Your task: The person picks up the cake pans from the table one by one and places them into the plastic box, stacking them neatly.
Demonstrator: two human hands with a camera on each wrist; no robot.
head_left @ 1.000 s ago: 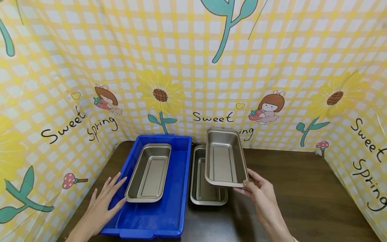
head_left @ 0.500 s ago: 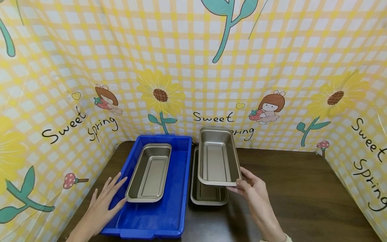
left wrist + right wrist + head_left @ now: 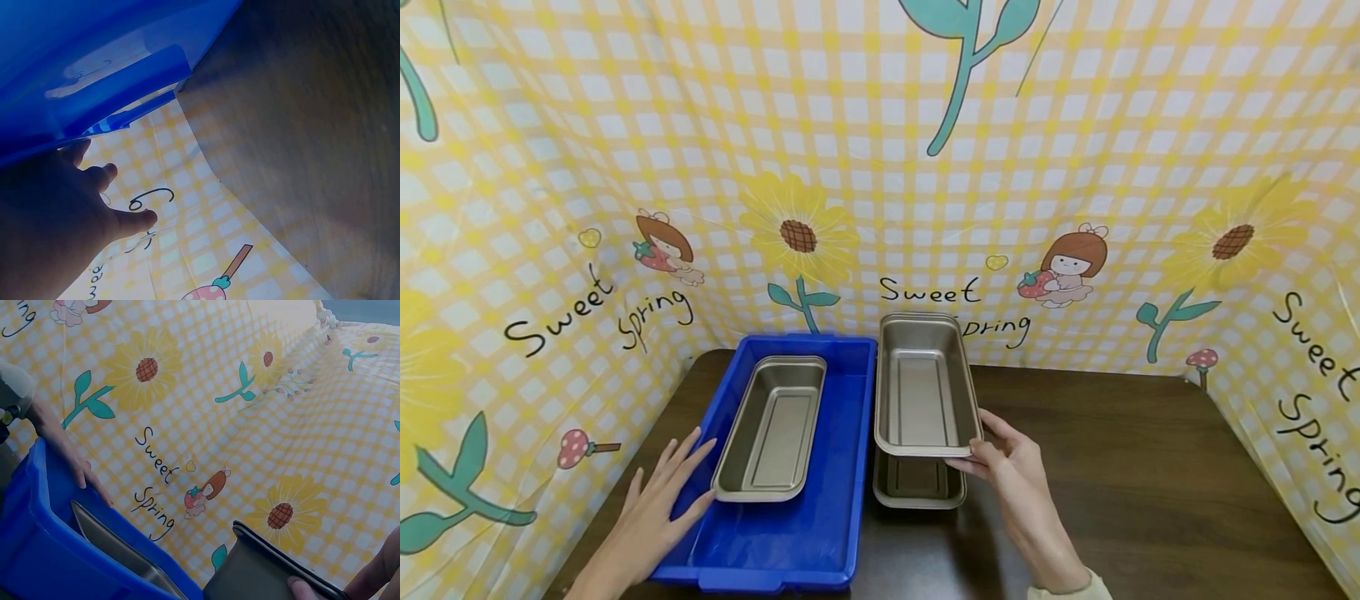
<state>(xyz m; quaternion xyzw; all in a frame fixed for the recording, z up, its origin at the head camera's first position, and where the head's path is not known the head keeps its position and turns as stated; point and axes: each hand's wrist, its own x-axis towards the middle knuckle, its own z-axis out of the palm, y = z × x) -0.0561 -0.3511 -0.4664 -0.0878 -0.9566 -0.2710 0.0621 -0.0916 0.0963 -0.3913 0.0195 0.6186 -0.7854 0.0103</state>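
My right hand (image 3: 1018, 479) pinches the near right corner of a metal loaf pan (image 3: 921, 400), thumb at the rim and fingers underneath. A doubled rim line shows along its edge in the right wrist view. The held pan is raised and overlaps a second loaf pan (image 3: 919, 487) on the table, so only the near end of that one shows. A third loaf pan (image 3: 778, 437) lies inside a blue tray (image 3: 790, 542), toward its left side. My left hand (image 3: 658, 512), fingers spread and straight, rests at the tray's left edge, thumb tip by that pan's near left corner.
The dark wooden table (image 3: 1135, 467) reaches to the right of the pans. A yellow checked cloth (image 3: 880, 167) with printed flowers rises behind the table and along both sides. The blue tray stands close to the left of the table pan.
My right hand has carried its loaf pan leftward, from over the right of the table pan to more squarely above it. My left hand and the tray stay in place.
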